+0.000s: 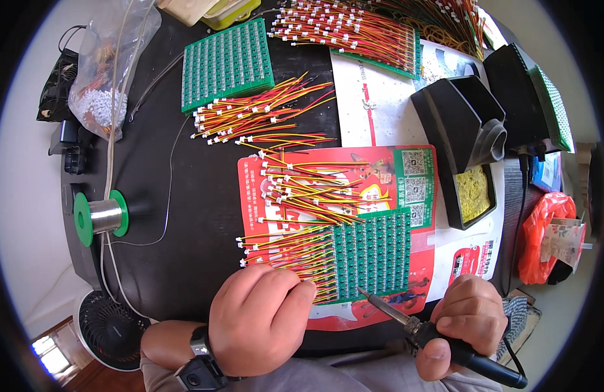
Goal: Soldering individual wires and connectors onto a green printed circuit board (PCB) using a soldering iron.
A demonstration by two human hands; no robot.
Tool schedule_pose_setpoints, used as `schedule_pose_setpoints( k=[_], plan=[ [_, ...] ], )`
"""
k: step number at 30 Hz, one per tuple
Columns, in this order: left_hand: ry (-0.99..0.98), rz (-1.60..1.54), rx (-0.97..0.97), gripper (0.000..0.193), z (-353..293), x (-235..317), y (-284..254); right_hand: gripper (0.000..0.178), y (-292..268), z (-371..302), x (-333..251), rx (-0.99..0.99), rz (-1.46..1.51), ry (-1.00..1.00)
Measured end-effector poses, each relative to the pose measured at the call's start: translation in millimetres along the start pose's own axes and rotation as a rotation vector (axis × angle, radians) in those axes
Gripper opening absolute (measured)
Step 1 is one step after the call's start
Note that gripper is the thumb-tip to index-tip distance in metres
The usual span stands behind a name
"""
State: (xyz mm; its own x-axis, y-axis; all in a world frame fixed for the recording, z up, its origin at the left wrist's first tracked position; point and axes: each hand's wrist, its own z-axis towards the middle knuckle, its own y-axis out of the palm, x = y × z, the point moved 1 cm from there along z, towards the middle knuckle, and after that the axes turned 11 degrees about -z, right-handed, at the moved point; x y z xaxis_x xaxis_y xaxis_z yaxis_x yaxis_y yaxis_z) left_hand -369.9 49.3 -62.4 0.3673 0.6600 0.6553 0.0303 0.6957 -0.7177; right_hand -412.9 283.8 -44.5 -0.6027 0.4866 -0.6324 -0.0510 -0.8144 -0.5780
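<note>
The right hand (468,320), at about five o'clock in the view, is closed around the dark handle of a soldering iron (439,340). The thumb lies along the grip, and the metal tip points toward eleven o'clock, reaching the lower edge of a green circuit board panel (374,251); whether it actually touches cannot be told.

The left hand (259,320), near six o'clock, is curled into a loose fist with knuckles up. Its fingertips press on the lower left corner of that panel, among the red and yellow wire leads (289,245) fanning out toward nine o'clock. Nothing held inside the fist is visible. A dark watch (200,359) sits on the wrist.

The panel lies on a red printed sheet (393,170) at the centre. A green solder spool (100,215) stands at nine o'clock, a second green board (227,62) at eleven, and a black iron stand with a yellow cleaning pad (475,189) at three.
</note>
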Motion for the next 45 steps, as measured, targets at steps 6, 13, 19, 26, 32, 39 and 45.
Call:
schedule_pose_setpoints(
  k=[6,13,19,26,32,39,45],
  plan=[
    [-0.001,0.026,0.007,0.024,1,0,0,0.028,-1,1,-1,-0.016,-0.003,0.006],
    [0.058,-0.048,0.019,0.024,6,5,-12,0.028,-6,2,-3,-0.026,-0.017,0.020],
    [0.113,-0.049,0.019,0.026,13,3,-12,0.029,-5,2,4,0.002,0.010,-0.021],
    [0.139,0.008,-0.118,0.021,13,0,-7,0.027,-11,3,5,0.045,-0.004,-0.038],
    [0.194,-0.008,-0.263,0.017,13,6,-14,0.025,-13,4,5,0.040,0.031,-0.066],
    [0.203,-0.063,-0.052,0.020,14,3,-2,0.025,-16,5,5,-0.024,0.009,-0.080],
    [0.197,-0.063,-0.044,0.023,15,3,-3,0.025,-16,6,7,-0.041,0.041,-0.098]
  ],
)
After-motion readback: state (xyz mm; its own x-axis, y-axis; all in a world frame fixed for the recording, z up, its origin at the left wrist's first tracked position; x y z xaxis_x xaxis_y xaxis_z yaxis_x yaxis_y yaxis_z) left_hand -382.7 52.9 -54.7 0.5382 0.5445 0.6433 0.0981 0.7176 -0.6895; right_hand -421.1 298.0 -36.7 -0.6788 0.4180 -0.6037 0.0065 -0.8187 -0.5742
